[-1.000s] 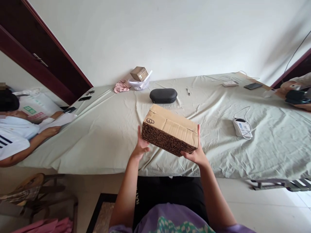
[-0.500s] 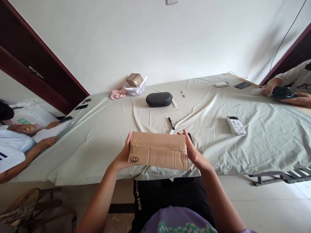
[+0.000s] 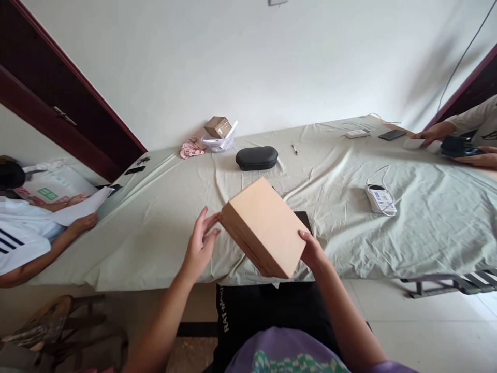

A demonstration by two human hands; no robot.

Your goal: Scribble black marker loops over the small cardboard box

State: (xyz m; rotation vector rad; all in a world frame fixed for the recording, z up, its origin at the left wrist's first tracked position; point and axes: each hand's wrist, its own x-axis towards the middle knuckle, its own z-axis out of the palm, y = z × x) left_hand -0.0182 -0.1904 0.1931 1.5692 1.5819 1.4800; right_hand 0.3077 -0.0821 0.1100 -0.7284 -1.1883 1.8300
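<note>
Cardboard box (image 3: 266,225) was held up over the worktop (image 3: 155,223), by the front edge and right before the person's tummy — a spot that seemed handy for looking at it. It was at a slant, with a big plain side facing up. The right hand (image 3: 313,254) had hold of its right side: the thumb lay on the plain side, and the rest of that hand went out of sight behind the box, most likely pushing back so it would not slip. The left hand (image 3: 199,248) had its fingers (image 3: 200,219) spread apart by the left corner, not wrapped round anything (I could not tell if a tip touched the box). It looked like the right hand took most of the weight, so the left one could be loose. A dark flat thing (image 3: 304,219) poked out past the box, and a black case (image 3: 257,158) lay farther back — well out of its way.
</note>
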